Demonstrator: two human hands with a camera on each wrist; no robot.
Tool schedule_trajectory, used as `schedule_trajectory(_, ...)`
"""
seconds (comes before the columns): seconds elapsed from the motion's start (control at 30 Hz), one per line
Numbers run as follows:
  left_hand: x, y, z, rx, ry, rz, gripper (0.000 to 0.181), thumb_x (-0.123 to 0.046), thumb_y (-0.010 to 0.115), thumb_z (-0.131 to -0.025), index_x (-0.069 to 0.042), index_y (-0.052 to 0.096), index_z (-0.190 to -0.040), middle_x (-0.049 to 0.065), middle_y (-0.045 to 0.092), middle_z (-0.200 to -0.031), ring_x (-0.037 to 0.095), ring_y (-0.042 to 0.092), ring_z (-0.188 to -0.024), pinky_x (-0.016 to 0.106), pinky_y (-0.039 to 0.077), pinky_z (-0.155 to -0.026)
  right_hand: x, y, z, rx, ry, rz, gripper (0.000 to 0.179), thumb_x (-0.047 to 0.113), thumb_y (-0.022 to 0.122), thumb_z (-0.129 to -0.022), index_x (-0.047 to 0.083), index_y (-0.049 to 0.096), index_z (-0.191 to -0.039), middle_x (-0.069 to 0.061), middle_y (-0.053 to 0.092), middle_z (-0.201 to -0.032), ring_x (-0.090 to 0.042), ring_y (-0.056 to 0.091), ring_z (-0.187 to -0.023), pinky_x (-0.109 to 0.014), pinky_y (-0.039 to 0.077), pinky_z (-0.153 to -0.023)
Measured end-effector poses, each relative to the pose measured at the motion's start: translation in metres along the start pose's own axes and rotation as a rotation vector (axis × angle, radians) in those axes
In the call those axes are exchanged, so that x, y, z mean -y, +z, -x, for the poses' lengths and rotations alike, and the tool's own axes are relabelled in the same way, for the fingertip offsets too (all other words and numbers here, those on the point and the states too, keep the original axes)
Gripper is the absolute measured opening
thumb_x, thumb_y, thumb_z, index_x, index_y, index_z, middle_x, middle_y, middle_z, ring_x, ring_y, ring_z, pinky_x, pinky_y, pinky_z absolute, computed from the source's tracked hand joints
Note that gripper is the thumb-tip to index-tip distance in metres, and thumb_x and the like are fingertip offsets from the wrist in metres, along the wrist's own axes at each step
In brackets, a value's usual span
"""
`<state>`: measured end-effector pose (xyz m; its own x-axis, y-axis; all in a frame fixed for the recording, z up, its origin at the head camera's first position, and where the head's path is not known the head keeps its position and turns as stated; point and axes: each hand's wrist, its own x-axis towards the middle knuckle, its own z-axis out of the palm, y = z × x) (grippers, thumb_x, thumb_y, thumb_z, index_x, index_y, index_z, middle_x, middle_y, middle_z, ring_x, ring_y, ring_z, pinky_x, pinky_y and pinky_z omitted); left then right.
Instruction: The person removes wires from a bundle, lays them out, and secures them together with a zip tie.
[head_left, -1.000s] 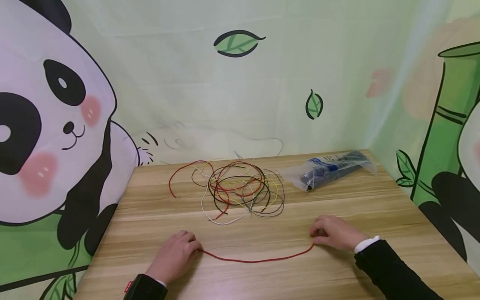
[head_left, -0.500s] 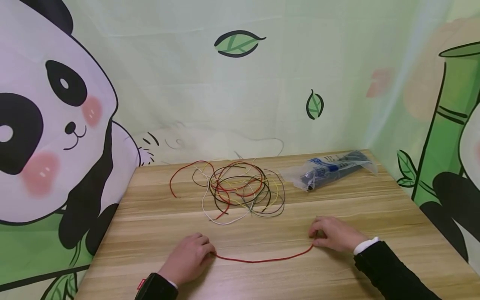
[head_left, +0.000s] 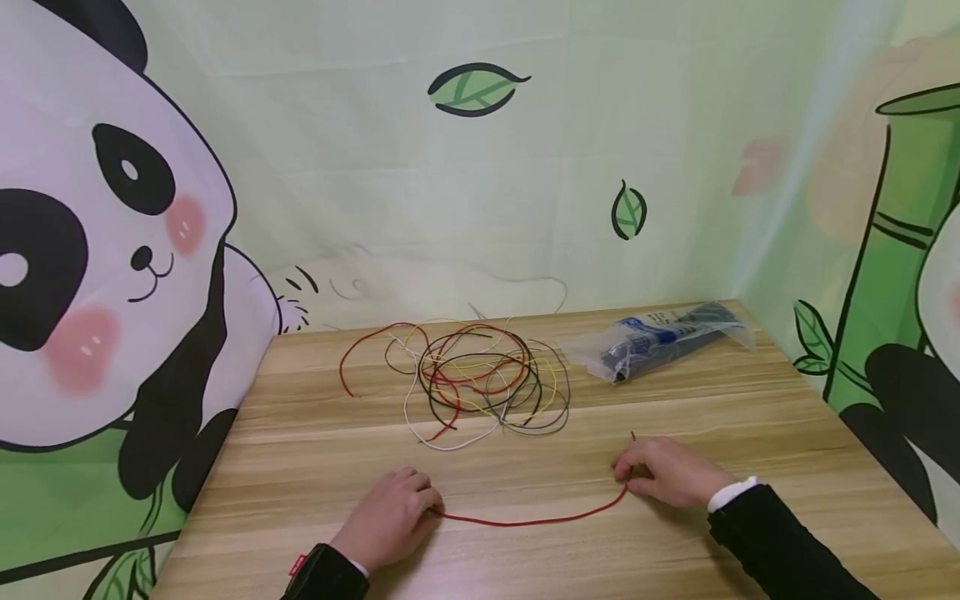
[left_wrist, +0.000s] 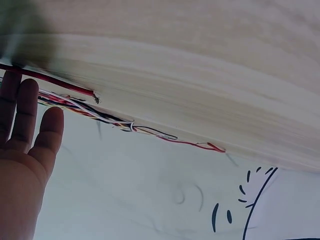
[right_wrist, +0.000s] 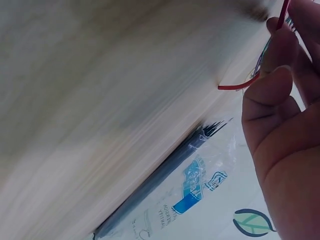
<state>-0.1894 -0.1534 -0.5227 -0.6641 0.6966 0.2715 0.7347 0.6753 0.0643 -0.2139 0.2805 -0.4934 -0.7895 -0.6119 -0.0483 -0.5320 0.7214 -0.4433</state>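
Observation:
A thin red wire [head_left: 525, 523] sags in a shallow curve between both hands, low over the table or resting on it. At its left end, my left hand [head_left: 393, 518] pinches it; a frayed bare tip [left_wrist: 96, 98] pokes out past the fingers in the left wrist view. My right hand [head_left: 671, 472] pinches the other end between thumb and fingers, and a short red end [right_wrist: 231, 88] sticks out beyond them in the right wrist view. Behind the hands lies a loose tangle of red, black, white, yellow and grey wires [head_left: 480, 375].
A clear plastic bag [head_left: 660, 337] with dark, slender sticks or ties and blue print lies at the back right of the wooden table [head_left: 300, 442]. A panda-and-leaf printed cloth [head_left: 480, 208] hangs behind the table.
My left hand has moved right, shortening the visible span of red wire between the hands. My right hand has shifted slightly left, and the wire's tip now shows above its fingers.

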Motion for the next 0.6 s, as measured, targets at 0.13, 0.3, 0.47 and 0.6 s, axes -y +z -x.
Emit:
schedule_trajectory(0.13, 0.0, 0.0, 0.001, 0.0, -0.004, 0.022, 0.009, -0.024, 0.076, -0.08, -0.022, 0.07, -0.086, -0.01, 0.059, -0.084, 0.012, 0.053, -0.082, 0.034, 0.046, -0.075, 0.0, 0.0, 0.0, -0.007, -0.01, -0.059, 0.018, 0.01, 0.068, -0.089, 0.025, 0.071, -0.098, 0.005, 0.067, -0.114, -0.018, 0.061, -0.107, -0.04, 0.05, -0.087)
schedule_trajectory(0.3, 0.004, -0.006, 0.002, -0.07, -0.014, 0.083, 0.009, -0.02, 0.077, -0.079, -0.021, 0.07, -0.085, -0.01, 0.06, -0.084, 0.01, 0.054, -0.082, 0.031, 0.048, -0.073, 0.001, -0.012, 0.001, -0.169, 0.076, -0.097, 0.015, 0.012, 0.065, -0.091, 0.015, 0.069, -0.105, 0.006, 0.065, -0.093, -0.007, 0.057, -0.077, -0.027, 0.048, -0.066)
schedule_trajectory(0.47, 0.007, -0.029, -0.008, -0.136, -0.098, 0.098, 0.008, -0.019, 0.077, -0.08, -0.016, 0.071, -0.086, -0.007, 0.064, -0.084, 0.009, 0.058, -0.079, 0.03, 0.05, -0.071, 0.006, -0.036, -0.003, -0.284, 0.188, -0.022, 0.014, 0.018, 0.064, -0.093, 0.014, 0.069, -0.105, 0.009, 0.062, -0.085, -0.006, 0.052, -0.07, -0.027, 0.045, -0.062)
schedule_trajectory(0.6, 0.0, -0.05, -0.035, -0.121, -0.206, 0.127, 0.005, -0.021, 0.072, -0.086, -0.017, 0.072, -0.087, -0.009, 0.066, -0.082, 0.006, 0.059, -0.075, 0.027, 0.05, -0.068, 0.023, -0.045, -0.025, -0.264, 0.174, 0.005, 0.014, 0.023, 0.064, -0.093, 0.015, 0.069, -0.104, 0.009, 0.061, -0.082, -0.008, 0.052, -0.069, -0.028, 0.045, -0.062)
